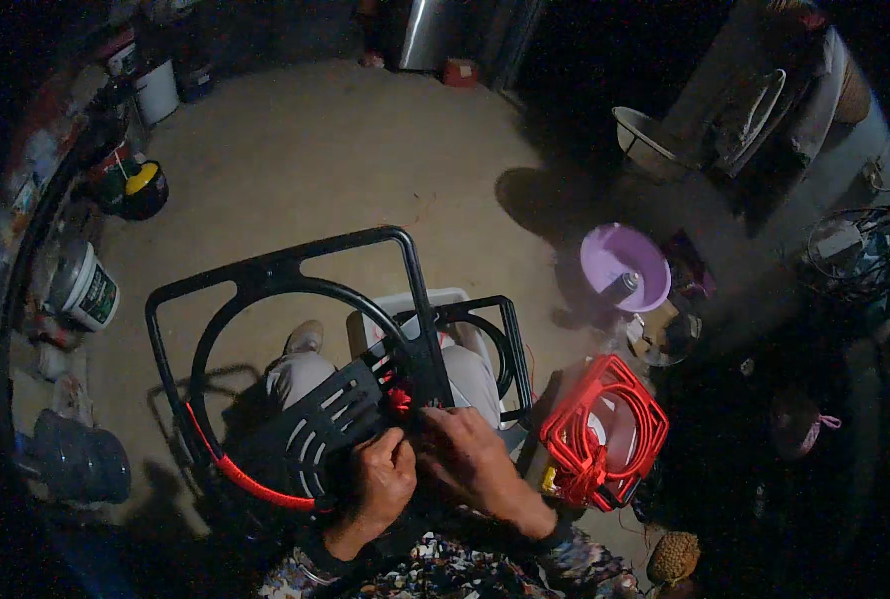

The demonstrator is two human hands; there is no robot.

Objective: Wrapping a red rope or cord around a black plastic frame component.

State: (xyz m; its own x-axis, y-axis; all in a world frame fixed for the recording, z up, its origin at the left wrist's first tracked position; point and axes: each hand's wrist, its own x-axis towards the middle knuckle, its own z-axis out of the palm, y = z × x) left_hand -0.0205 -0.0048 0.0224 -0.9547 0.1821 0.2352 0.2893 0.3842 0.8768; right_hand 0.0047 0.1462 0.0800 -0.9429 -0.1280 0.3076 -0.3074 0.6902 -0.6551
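A large black frame [255, 272] with a round ring and a slotted panel [325, 409] rests over my lap, tilted. Red cord [265, 484] wraps tightly round the lower left part of its ring. A small red tuft [398, 400] shows at the panel's right edge, just above my hands. My left hand [385, 474] is closed, thumb pressed to the curled fingers, beside the panel. Close to its right, my right hand [472, 457] has its fingers bent together at the frame's lower corner. Whatever either hand pinches is hidden in shadow.
A second black frame [513, 349] stands by a pale bin [445, 298] ahead of my knees. To the right are a red-wrapped frame with coiled cord [605, 424] and a purple basin [597, 250]. Buckets [90, 292] and a water jug [85, 459] line the left.
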